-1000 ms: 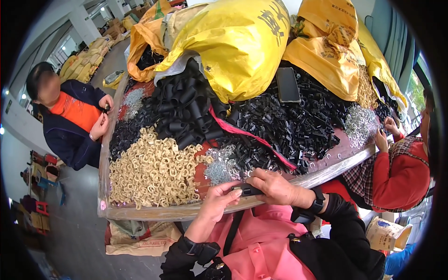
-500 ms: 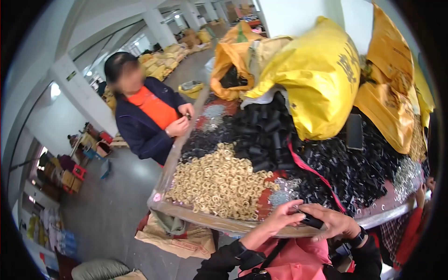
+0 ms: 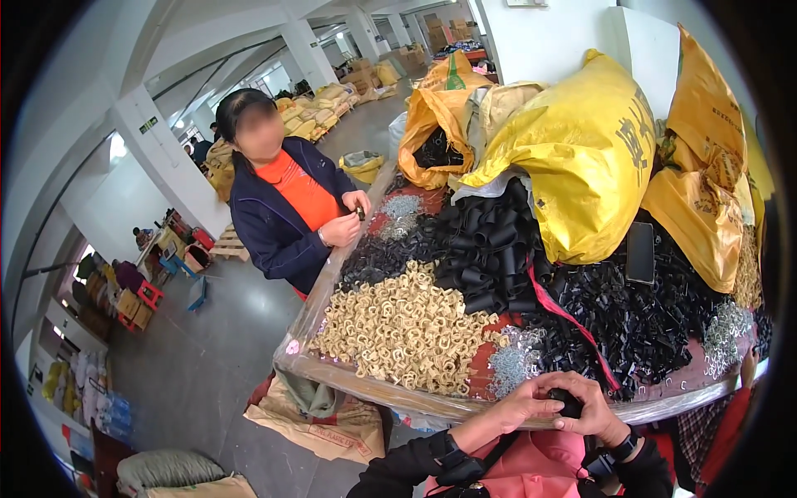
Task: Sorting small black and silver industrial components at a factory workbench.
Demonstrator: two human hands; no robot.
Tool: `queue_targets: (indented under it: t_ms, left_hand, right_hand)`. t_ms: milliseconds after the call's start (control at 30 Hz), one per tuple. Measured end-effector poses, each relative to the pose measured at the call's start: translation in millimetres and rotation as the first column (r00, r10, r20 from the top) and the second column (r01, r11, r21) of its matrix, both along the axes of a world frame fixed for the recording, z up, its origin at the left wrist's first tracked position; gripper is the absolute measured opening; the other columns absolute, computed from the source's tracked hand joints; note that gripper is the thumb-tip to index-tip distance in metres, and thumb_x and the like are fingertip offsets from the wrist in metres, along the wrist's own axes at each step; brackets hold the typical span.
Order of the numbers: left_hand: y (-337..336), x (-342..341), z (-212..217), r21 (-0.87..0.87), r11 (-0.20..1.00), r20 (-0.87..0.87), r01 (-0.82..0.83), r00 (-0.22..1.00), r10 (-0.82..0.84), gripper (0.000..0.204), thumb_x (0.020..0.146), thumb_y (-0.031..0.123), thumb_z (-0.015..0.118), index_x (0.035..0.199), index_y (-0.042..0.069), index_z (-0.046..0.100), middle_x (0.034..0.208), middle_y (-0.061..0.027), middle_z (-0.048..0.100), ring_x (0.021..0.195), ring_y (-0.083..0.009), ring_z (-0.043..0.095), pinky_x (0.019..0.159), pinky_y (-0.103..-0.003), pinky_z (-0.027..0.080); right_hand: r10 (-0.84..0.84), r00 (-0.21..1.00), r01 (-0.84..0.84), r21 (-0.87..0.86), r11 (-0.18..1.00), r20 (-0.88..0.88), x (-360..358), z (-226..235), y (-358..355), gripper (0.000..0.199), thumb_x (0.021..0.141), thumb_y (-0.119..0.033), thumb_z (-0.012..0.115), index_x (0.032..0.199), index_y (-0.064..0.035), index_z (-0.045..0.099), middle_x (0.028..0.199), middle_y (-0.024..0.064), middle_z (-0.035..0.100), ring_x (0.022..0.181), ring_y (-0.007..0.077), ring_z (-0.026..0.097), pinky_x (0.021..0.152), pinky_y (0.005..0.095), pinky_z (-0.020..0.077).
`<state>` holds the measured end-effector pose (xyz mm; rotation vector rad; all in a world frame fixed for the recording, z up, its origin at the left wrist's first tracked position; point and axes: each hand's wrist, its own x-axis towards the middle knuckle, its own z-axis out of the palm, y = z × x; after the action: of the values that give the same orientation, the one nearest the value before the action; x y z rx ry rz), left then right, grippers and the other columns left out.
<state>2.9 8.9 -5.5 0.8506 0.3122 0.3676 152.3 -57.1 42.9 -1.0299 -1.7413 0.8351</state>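
At the table's near edge, my left hand and my right hand are closed round a short black plastic tube. Its rounded dark end faces up between my fingers and thumbs; the rest is covered by the hands. Just beyond my left hand lies a small heap of silvery metal pieces. To the left of it spreads a pile of tan plastic rings. Past my right hand is a broad heap of small black parts. Larger black tubes are piled farther back.
A large yellow sack and orange sacks stand on the far side. A phone and a pink strap lie on the black parts. Across the table's left edge, a co-worker holds a small dark piece.
My hands have drawn together round the black tube, which has turned from lying sideways to showing its end. The whole view has shifted slightly.
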Motion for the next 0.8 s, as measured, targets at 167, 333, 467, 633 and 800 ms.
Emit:
queue_targets:
  t_ms: [167,333,467,633,800]
  left_hand:
    - [-2.3,1.6,-4.9,-0.05,0.998,-0.006,0.05,0.999,-0.05,0.057,0.074,0.006,0.064,0.123,0.003,0.036,0.108,-0.0044,0.049,0.097,-0.0122,0.05,0.083,-0.025,0.043]
    - [-8.6,2.0,-13.6,-0.055,0.996,0.01,0.069,0.998,-0.068,0.055,0.074,0.008,0.064,0.123,0.005,0.037,0.107,-0.0042,0.05,0.096,-0.0124,0.051,0.081,-0.025,0.044]
    - [-12.7,1.4,-15.0,-0.086,0.993,-0.062,0.079,0.994,-0.085,0.055,0.075,0.01,0.063,0.123,0.007,0.037,0.104,-0.0051,0.052,0.092,-0.0115,0.052,0.075,-0.026,0.046]
    - [2.9,4.3,-7.6,0.069,0.991,-0.232,0.115,0.968,-0.096,0.05,0.077,0.014,0.062,0.121,0.003,0.039,0.1,-0.0082,0.055,0.084,-0.0135,0.055,0.075,-0.026,0.046]
    - [17.4,-12.9,-5.9,0.126,0.992,-0.288,-0.025,0.956,0.061,0.039,0.083,0.01,0.052,0.119,0.002,0.041,0.092,-0.0111,0.06,0.078,-0.0136,0.057,0.07,-0.024,0.047]
  right_hand:
    - [-0.045,0.999,0.045,0.004,0.999,-0.001,-2.2,-2.1,-1.6,0.038,0.061,-0.028,0.07,0.085,-0.0008,0.058,0.084,0.0112,0.058,0.078,0.0225,0.055,0.072,0.0317,0.0432]
    - [-0.041,0.999,0.041,-0.02,0.999,-0.022,-0.4,-12.9,-8.3,0.036,0.062,-0.028,0.069,0.084,-0.0016,0.058,0.081,0.0104,0.058,0.076,0.0212,0.055,0.07,0.0304,0.0428]
    - [-0.061,0.994,0.059,-0.031,0.998,-0.093,-0.8,-23.6,-13.8,0.035,0.066,-0.029,0.068,0.085,-0.001,0.058,0.081,0.0098,0.058,0.076,0.0187,0.054,0.069,0.0295,0.0424]
    - [-0.123,0.927,-0.008,-0.348,0.937,-0.354,30.7,-22.8,-37.1,0.035,0.073,-0.03,0.063,0.089,0.0004,0.057,0.083,0.0063,0.058,0.077,0.0134,0.052,0.07,0.0265,0.0414]
    - [-0.246,0.875,-0.068,-0.609,0.79,-0.417,93.6,-38.0,-113.3,0.042,0.075,-0.037,0.059,0.089,0.0026,0.057,0.086,0.0076,0.058,0.081,0.014,0.053,0.07,0.0275,0.042]
